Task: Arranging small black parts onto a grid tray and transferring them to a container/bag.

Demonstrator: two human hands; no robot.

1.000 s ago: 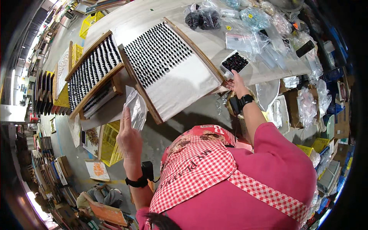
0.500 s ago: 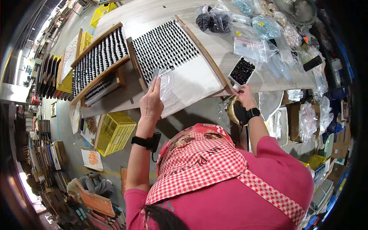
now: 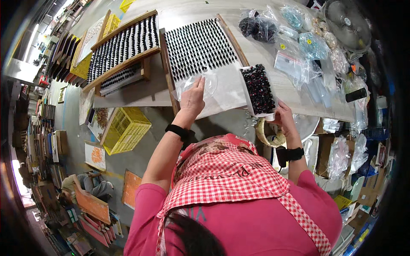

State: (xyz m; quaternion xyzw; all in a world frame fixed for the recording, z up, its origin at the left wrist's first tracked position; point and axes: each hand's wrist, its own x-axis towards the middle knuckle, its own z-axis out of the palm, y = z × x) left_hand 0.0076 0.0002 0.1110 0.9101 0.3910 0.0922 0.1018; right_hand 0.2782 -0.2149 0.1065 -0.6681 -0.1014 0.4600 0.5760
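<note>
My left hand (image 3: 192, 100) is over the near left part of a white sheet. Its index and middle fingers stretch onto a clear plastic piece (image 3: 210, 87) with a rounded edge, which it seems to grip; the thumb is hidden. Short rows of small black beads (image 3: 200, 47) cover the far part of the white sheet (image 3: 226, 91), between wooden strips. My right hand (image 3: 285, 117) grips the near end of a white tray (image 3: 245, 87). Dark beads (image 3: 259, 88), some with a reddish glint, fill the tray, which is tipped over the sheet's right side.
On the left, a wooden-framed board (image 3: 124, 47) bears more black rows. Bagged beads (image 3: 314, 45), clear bags (image 3: 294, 68) and a fan (image 3: 348, 25) crowd the table's right. Below the table stand a yellow crate (image 3: 128, 130) and a roll of tape (image 3: 269, 134). Another person (image 3: 87, 187) crouches at lower left.
My right hand has brought the bead tray left, from beside the sheet to over it, and tipped it up. My left hand and the clear plastic piece have shifted right.
</note>
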